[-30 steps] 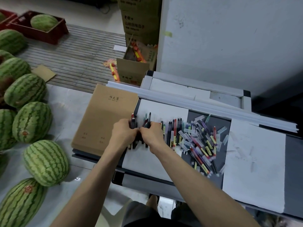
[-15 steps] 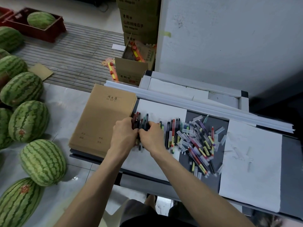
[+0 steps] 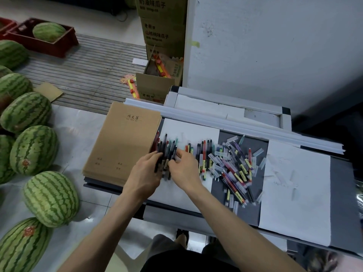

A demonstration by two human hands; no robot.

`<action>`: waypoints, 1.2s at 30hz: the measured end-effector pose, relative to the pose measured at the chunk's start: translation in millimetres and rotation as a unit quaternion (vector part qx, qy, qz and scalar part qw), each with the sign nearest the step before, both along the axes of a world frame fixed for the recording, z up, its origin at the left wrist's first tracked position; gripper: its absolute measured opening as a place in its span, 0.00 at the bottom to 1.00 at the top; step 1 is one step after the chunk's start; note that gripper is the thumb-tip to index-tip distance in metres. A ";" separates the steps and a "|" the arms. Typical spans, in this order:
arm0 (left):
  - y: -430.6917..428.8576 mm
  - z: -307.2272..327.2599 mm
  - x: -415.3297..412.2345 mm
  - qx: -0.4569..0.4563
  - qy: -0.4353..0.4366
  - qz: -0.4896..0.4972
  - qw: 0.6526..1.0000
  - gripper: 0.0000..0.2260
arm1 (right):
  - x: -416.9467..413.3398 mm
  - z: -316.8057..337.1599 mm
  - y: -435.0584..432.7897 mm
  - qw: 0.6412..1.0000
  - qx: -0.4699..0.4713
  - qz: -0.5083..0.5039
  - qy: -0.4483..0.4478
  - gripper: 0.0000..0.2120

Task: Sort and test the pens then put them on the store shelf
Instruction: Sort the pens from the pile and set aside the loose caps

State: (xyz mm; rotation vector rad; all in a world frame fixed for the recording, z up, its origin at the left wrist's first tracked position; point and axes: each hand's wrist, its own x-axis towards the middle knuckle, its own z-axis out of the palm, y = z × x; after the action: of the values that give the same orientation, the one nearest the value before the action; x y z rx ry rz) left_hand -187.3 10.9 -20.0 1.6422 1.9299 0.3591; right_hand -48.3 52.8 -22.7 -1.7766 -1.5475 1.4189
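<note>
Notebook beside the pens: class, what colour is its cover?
The notebook is brown, with small dark print; head view shows it best.

Bare from the elbows down: left hand and right hand uncovered, both forearms long and lean, with tendons showing on the backs of the hands. At the lower edge, a black garment across the torso, plain and matte. Just beyond it, grey cloth over each leg — shorts or trousers, hard to tell which. Between the legs, a foot in dark footwear — too small and blurred for more.
</note>
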 end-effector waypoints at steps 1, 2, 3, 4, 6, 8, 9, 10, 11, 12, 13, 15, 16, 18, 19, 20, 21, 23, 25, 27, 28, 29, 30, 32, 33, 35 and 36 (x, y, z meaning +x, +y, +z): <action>-3.4 -2.8 -0.5 -0.001 0.002 -0.017 1.000 0.29 | 0.7 0.7 -1.7 1.000 0.008 0.009 -0.009 0.10; -6.9 -4.9 -0.3 -0.002 0.006 -0.041 0.999 0.33 | 1.6 -0.1 -3.3 1.000 0.013 0.018 -0.016 0.10; -10.2 -7.2 -0.1 -0.004 0.014 -0.068 0.998 0.35 | 2.3 0.6 -4.8 0.999 0.017 0.025 -0.023 0.10; -13.0 -9.8 0.4 -0.005 0.030 -0.095 0.995 0.38 | 3.4 0.7 -6.0 0.999 0.024 0.032 -0.030 0.09; -16.2 -14.3 0.3 -0.001 0.069 -0.134 0.989 0.41 | 6.2 1.3 -7.9 0.997 0.049 0.047 -0.040 0.07; -16.0 -16.9 -0.7 0.011 0.087 -0.149 0.985 0.41 | 7.6 2.1 -9.2 0.995 0.063 0.059 -0.044 0.07; -15.4 -17.6 -1.2 0.020 0.093 -0.152 0.984 0.42 | 7.8 1.2 -9.4 0.994 0.066 0.065 -0.050 0.08; -14.8 -18.0 -1.2 0.028 0.097 -0.154 0.983 0.42 | 8.3 -0.7 -9.1 0.994 0.069 0.070 -0.055 0.08; -14.3 -18.6 -1.1 0.033 0.099 -0.156 0.982 0.42 | 8.6 -1.6 -8.8 0.993 0.069 0.074 -0.060 0.09; -13.9 -19.2 -0.4 0.037 0.098 -0.157 0.982 0.43 | 9.1 -3.5 -8.3 0.993 0.068 0.080 -0.061 0.10; -13.3 -20.7 0.4 0.041 0.098 -0.161 0.981 0.43 | 9.2 -3.2 -7.6 0.992 0.065 0.083 -0.063 0.11; -12.2 -23.2 2.0 0.043 0.101 -0.173 0.979 0.45 | 10.7 -3.3 -5.5 0.992 0.060 0.086 -0.065 0.12; -11.6 -23.9 2.2 0.044 0.102 -0.177 0.978 0.45 | 11.9 -3.1 -4.1 0.992 0.061 0.088 -0.068 0.12; -9.3 -24.1 1.1 0.052 0.104 -0.178 0.977 0.45 | 13.3 -1.8 -0.1 0.990 0.064 0.095 -0.077 0.12; -8.2 -24.6 0.0 0.058 0.105 -0.179 0.976 0.44 | 13.6 -1.5 2.5 0.990 0.061 0.098 -0.081 0.12; -6.8 -25.2 -1.0 0.061 0.107 -0.181 0.976 0.43 | 14.3 -1.7 5.5 0.989 0.059 0.102 -0.085 0.12; -5.2 -25.9 -1.6 0.064 0.108 -0.185 0.975 0.42 | 14.8 -1.0 8.4 0.988 0.057 0.108 -0.092 0.12; -1.8 -26.5 -1.5 0.063 0.111 -0.198 0.972 0.43 | 16.7 2.0 13.2 0.984 0.056 0.121 -0.115 0.11; 2.1 -26.3 -1.7 0.066 0.114 -0.213 0.968 0.43 | 19.0 6.1 17.7 0.981 0.064 0.130 -0.131 0.11; 6.7 -25.5 -2.7 0.073 0.119 -0.226 0.964 0.40 | 20.8 10.5 23.7 0.977 0.069 0.140 -0.143 0.11; 8.9 -25.6 -3.4 0.076 0.123 -0.233 0.962 0.38 | 21.6 12.1 27.6 0.975 0.071 0.147 -0.152 0.12; 11.0 -25.7 -4.1 0.078 0.127 -0.238 0.960 0.35 | 22.4 12.8 31.7 0.971 0.075 0.154 -0.166 0.13; 12.8 -26.1 -4.7 0.077 0.131 -0.242 0.958 0.33 | 23.4 13.0 35.4 0.967 0.078 0.161 -0.182 0.15; 16.0 -26.1 -5.9 0.078 0.136 -0.244 0.957 0.30 | 25.0 13.2 41.4 0.961 0.081 0.170 -0.202 0.15; 17.4 -26.2 -6.5 0.079 0.135 -0.243 0.957 0.30 | 25.8 12.7 43.5 0.959 0.082 0.175 -0.208 0.14; 19.8 -26.3 -7.4 0.080 0.131 -0.236 0.960 0.28 | 27.9 10.9 45.6 0.955 0.085 0.181 -0.218 0.12; 20.9 -26.3 -7.5 0.080 0.131 -0.232 0.960 0.28 | 29.1 10.7 45.7 0.955 0.085 0.181 -0.221 0.13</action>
State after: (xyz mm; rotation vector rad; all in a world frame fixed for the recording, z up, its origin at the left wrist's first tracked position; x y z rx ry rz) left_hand -194.8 31.7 -46.3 2.2785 1.6475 0.1145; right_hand -19.1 98.5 -12.0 -1.8548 -2.2480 1.0242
